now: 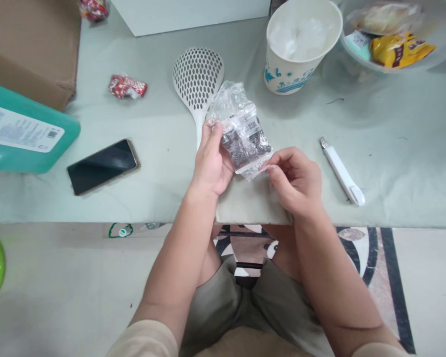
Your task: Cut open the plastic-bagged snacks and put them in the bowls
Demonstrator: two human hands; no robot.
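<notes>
Between my two hands is a clear plastic packet point(247, 136) with dark contents and printed text. My left hand point(213, 161) grips its left side, thumb on top. With thumb and forefinger, my right hand point(295, 181) pinches the packet's lower right corner. A white skimmer point(198, 77) with a perforated head lies just beyond, its handle partly hidden behind my left hand. To the right of my right hand rests a white utility knife point(342, 171).
A paper cup point(290, 74) holding clear plastic and a clear bowl point(382, 67) of packaged snacks stand at the back right. On the left are a phone point(104, 167), a red wrapper point(127, 87), a green jug point(29, 131) and a cardboard box point(29, 44).
</notes>
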